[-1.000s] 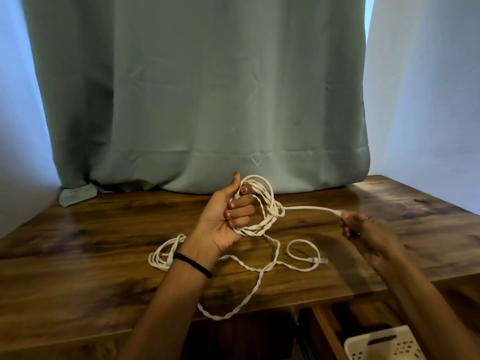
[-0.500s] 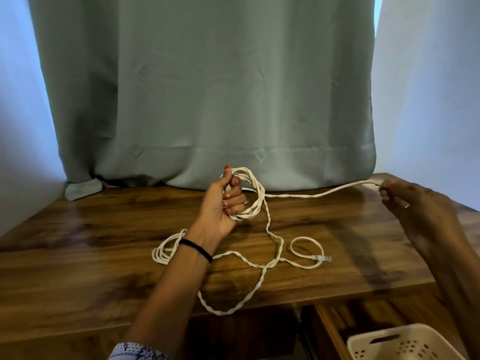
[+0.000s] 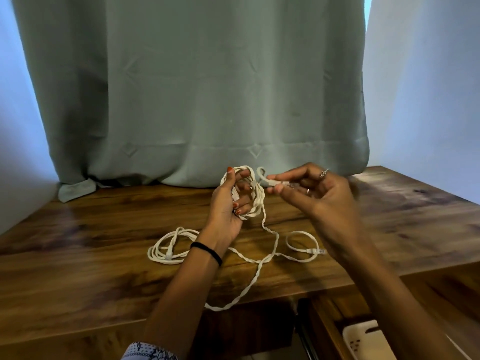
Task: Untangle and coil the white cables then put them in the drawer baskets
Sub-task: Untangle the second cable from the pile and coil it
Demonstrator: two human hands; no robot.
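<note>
White cable loops (image 3: 250, 196) wind round your left hand (image 3: 228, 203), its grip curled through the coil above the middle of the counter (image 3: 104, 268). Your right hand (image 3: 317, 196) pinches the cable's plug end (image 3: 279, 183) between thumb and fingertips, just beside the coil. From the coil a twisted strand (image 3: 259, 271) drops to the counter and sags over its front edge — one small loop with a plug (image 3: 302, 246) lies to its right, a flat bundle (image 3: 168, 246) to its left. A white basket (image 3: 363, 341) sits in the open drawer below the counter's front right corner.
</note>
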